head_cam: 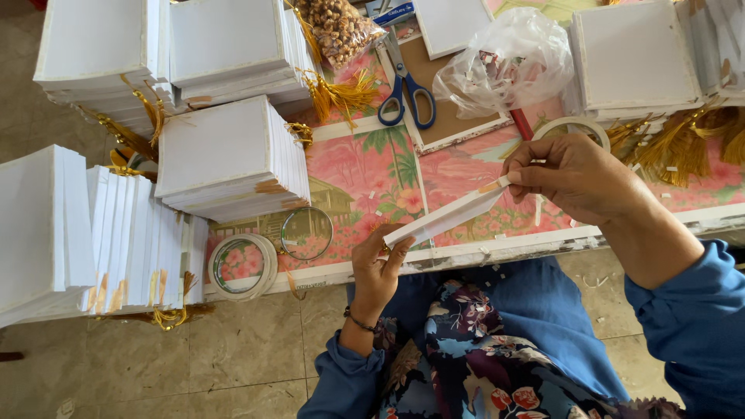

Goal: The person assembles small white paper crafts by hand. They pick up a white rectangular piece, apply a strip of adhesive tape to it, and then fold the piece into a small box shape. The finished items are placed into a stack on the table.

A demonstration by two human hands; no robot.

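Card (446, 217) gripped at both ends by left hand (375, 268) and right hand (570, 177); finished stacks (225, 159) many, tape (242, 266) waiting.

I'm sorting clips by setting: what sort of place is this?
Probably a small handcraft workspace, perhaps at home. Stacks of white booklets with gold tassels crowd a low table beside scissors and tape rolls, while the left hand and right hand hold one white booklet.
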